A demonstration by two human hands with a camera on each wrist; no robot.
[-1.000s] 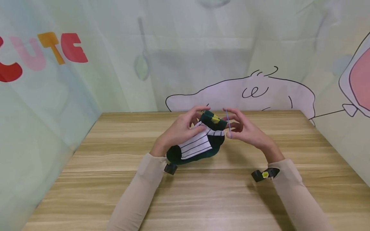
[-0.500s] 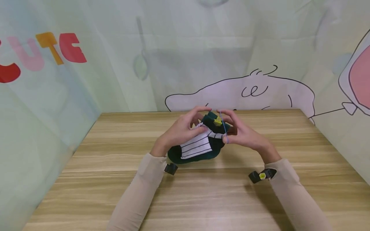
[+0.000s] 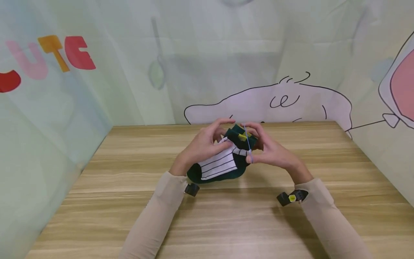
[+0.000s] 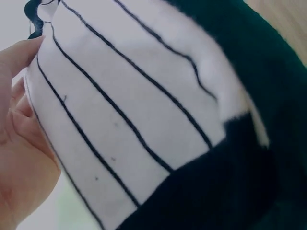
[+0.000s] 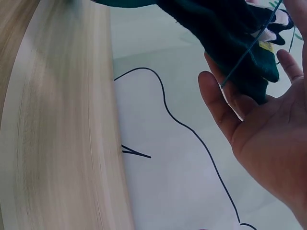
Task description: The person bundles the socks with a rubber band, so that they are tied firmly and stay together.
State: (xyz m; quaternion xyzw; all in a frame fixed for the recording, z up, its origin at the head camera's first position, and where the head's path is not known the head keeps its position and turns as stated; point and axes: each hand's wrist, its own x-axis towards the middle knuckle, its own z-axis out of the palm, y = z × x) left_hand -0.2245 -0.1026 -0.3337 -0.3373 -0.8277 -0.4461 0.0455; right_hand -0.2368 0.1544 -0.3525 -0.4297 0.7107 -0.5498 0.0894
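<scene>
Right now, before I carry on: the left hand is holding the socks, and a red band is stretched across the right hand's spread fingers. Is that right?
Not quite: the band is blue, not red, as the head view shows. The rest stands: the left hand holds the socks, and the band is stretched across the right hand.

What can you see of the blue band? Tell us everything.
The blue band is thin and looks elastic. Its front strand runs nearly straight between the thumb and a finger of the right hand, above the table, slanting across the front of the dark green cuff. Whether it encircles or touches the cuff is unclear.
</scene>
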